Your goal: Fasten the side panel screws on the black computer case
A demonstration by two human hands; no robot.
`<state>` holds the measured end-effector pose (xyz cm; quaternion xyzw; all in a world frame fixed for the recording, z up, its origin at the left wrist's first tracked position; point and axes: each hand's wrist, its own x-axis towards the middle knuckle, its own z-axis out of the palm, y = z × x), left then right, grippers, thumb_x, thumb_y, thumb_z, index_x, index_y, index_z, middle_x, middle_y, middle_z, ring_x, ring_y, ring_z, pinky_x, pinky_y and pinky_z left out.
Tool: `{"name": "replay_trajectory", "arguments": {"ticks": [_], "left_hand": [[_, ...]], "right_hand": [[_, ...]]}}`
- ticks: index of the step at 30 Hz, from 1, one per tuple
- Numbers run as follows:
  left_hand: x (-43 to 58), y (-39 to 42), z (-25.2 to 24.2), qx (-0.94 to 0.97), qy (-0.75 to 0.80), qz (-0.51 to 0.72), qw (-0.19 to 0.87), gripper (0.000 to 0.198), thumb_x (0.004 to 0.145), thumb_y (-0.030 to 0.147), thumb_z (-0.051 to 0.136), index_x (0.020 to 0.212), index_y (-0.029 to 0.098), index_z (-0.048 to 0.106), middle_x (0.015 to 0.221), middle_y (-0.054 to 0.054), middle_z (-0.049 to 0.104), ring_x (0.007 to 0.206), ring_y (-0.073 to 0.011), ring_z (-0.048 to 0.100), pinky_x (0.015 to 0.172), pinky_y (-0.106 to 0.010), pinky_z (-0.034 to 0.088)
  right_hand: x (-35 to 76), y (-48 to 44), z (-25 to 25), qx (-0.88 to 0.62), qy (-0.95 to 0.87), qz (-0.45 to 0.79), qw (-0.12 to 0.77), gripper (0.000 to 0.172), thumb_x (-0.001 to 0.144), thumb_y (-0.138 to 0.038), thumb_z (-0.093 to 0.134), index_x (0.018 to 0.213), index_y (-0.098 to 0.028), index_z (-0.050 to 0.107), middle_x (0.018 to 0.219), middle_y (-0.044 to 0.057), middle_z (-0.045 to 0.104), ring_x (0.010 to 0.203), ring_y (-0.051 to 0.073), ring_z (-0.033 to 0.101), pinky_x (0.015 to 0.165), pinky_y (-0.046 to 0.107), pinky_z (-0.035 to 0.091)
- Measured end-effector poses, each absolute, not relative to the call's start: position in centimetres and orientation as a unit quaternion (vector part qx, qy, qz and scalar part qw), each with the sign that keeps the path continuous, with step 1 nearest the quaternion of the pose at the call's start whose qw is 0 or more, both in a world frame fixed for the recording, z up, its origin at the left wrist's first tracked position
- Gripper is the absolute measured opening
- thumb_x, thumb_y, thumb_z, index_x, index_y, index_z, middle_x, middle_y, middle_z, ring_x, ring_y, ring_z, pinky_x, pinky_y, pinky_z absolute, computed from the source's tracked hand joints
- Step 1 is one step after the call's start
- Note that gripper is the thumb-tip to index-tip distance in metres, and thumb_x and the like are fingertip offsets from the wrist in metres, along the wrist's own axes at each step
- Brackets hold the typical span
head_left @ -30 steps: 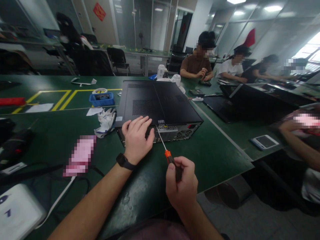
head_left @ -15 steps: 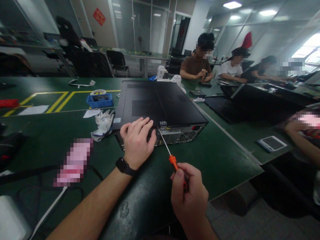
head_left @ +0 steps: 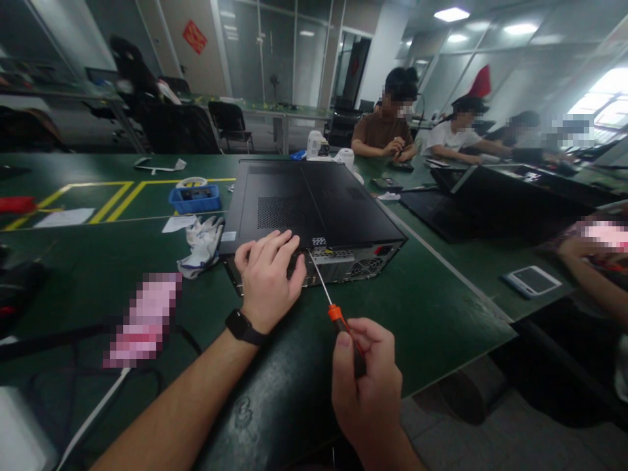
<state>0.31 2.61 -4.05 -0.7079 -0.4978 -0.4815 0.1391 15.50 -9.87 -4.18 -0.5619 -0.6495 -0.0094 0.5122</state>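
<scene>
A black desktop computer case (head_left: 338, 203) lies flat on the green table, its rear panel towards me. My left hand (head_left: 269, 278), with a dark watch on the wrist, rests on the case's rear edge. Its fingers stretch over the top and its thumb is down by the rear panel. My right hand (head_left: 370, 376) is closed round the orange and dark handle of a screwdriver (head_left: 335, 313). The thin shaft slants up and away to the rear panel's upper edge, just right of my left thumb. Whatever the tip touches is too small to make out.
White work gloves (head_left: 201, 245) and a blue tray (head_left: 195, 199) of small parts lie left of the case. A blurred pink object (head_left: 144, 317) with a white cable is nearer. On the right are a grey-white device (head_left: 532, 280) and a black panel (head_left: 441, 212). Other people sit beyond.
The screwdriver handle has turned in my right hand, showing more of its dark side. My right hand has shifted slightly left. My left hand stays on the case.
</scene>
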Motion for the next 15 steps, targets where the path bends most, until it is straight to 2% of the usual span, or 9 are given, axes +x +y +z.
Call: {"name": "replay_trajectory", "arguments": {"ticks": [4, 7, 11, 15], "left_hand": [[0.25, 2.70, -4.20, -0.708, -0.496, -0.483, 0.140, 0.031, 0.093, 0.026, 0.065, 0.125, 0.026, 0.067, 0.132, -0.009, 0.074, 0.128, -0.0302, 0.065, 0.108, -0.054, 0.037], [0.24, 2.70, -4.21, -0.709, -0.494, -0.482, 0.144, 0.030, 0.094, 0.026, 0.065, 0.124, 0.026, 0.067, 0.131, -0.009, 0.074, 0.127, -0.0301, 0.066, 0.108, -0.054, 0.038], [0.31, 2.62, -4.08, -0.708, -0.493, -0.483, 0.152, 0.029, 0.094, 0.026, 0.065, 0.123, 0.024, 0.068, 0.131, -0.009, 0.074, 0.126, -0.0302, 0.066, 0.107, -0.053, 0.038], [0.34, 2.57, -4.04, -0.707, -0.496, -0.480, 0.153, 0.029, 0.094, 0.026, 0.065, 0.123, 0.024, 0.068, 0.130, -0.008, 0.075, 0.126, -0.0302, 0.066, 0.107, -0.053, 0.036]], "right_hand": [[15.45, -9.89, -4.45, -0.589, -0.629, -0.043, 0.506, 0.015, 0.095, -0.029, 0.059, 0.106, -0.019, 0.055, 0.076, -0.001, 0.067, 0.055, 0.011, 0.067, 0.053, 0.020, 0.053], [15.59, -9.89, -4.34, -0.580, -0.637, -0.028, 0.507, 0.012, 0.099, -0.025, 0.053, 0.109, -0.019, 0.056, 0.079, 0.001, 0.070, 0.061, 0.012, 0.071, 0.056, 0.020, 0.055], [15.47, -9.92, -3.84, -0.577, -0.632, 0.034, 0.516, 0.012, 0.102, -0.023, 0.048, 0.111, -0.019, 0.053, 0.069, -0.004, 0.067, 0.050, 0.008, 0.065, 0.050, 0.016, 0.050], [15.24, -9.95, -4.00, -0.598, -0.615, 0.013, 0.513, 0.015, 0.093, -0.026, 0.059, 0.105, -0.020, 0.052, 0.065, -0.006, 0.062, 0.044, 0.008, 0.060, 0.045, 0.016, 0.047]]}}
